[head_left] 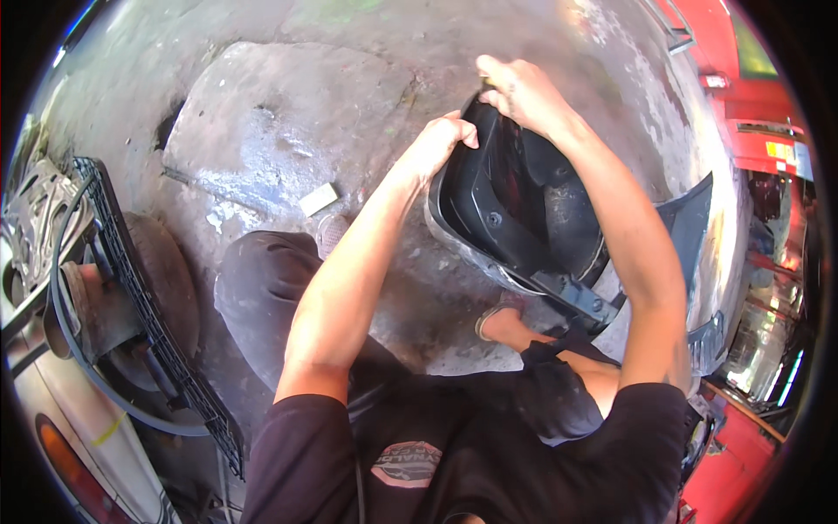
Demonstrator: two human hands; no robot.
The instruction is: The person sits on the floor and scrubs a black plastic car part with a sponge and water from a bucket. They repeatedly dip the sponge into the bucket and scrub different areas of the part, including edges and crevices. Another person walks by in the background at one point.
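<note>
Black plastic shell (511,196) is over R side of the floor (349,105), near the R foot (513,329). L hand (443,145) is almost closed, holding shell's L rim w/ thumb inside; R hand (517,91) is curled closed at its top end, can't tell what it grips. Pale block (319,199) lies on floor, L of shell; farther L, black grille (147,301).

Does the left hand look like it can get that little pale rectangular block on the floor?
Probably yes: nothing visible stands between the left hand and the little pale rectangular block, though that hand would first need to release the black hollow plastic part.
</note>
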